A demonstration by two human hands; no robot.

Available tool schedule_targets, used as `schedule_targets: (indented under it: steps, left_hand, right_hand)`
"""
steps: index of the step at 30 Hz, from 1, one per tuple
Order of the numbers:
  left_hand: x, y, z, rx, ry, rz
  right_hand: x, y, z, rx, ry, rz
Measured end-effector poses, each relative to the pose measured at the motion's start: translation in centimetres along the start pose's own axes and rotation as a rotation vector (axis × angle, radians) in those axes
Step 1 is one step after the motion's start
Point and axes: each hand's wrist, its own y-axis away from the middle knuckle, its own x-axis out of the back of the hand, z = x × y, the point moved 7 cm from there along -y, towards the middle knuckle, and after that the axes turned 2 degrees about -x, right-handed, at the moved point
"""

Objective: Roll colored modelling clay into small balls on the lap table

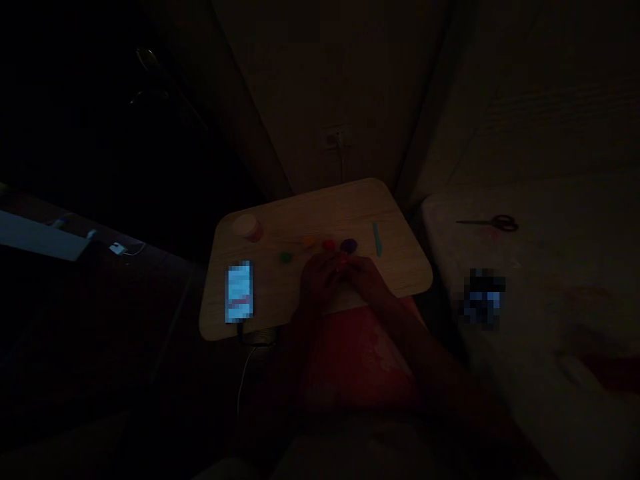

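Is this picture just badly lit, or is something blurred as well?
Both, in the head view: very dim overall, nearly black at upper left; the glowing rectangular screen on the pale wood-grained table is brightest, but broken into coarse blocks, like the bluish patch at right; the bare left hand and bare right hand are too dark for clear finger detail.

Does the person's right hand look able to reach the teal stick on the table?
Probably yes: the teal stick lies just beyond the right hand, with only tabletop showing between them, though that hand sits close against the left hand.
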Motion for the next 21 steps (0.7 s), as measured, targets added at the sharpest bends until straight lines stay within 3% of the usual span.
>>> schedule_targets:
  steps: [3, 17, 21]
  left_hand:
    - [0.07, 0.01, -0.11, 0.014, 0.026, -0.003]
    - [0.79, 0.14, -0.28, 0.069, 0.085, 0.062]
    - [0.93, -0.02, 0.33, 0.031, 0.098, 0.056]
  right_hand:
    - [0.01, 0.13, -0.40, 0.023, 0.017, 0.029]
    - [-0.31, 0.36, -0.56, -0.026, 0.065, -0.079]
    - [-0.38, 0.57, -0.64, -0.050, 0.028, -0.103]
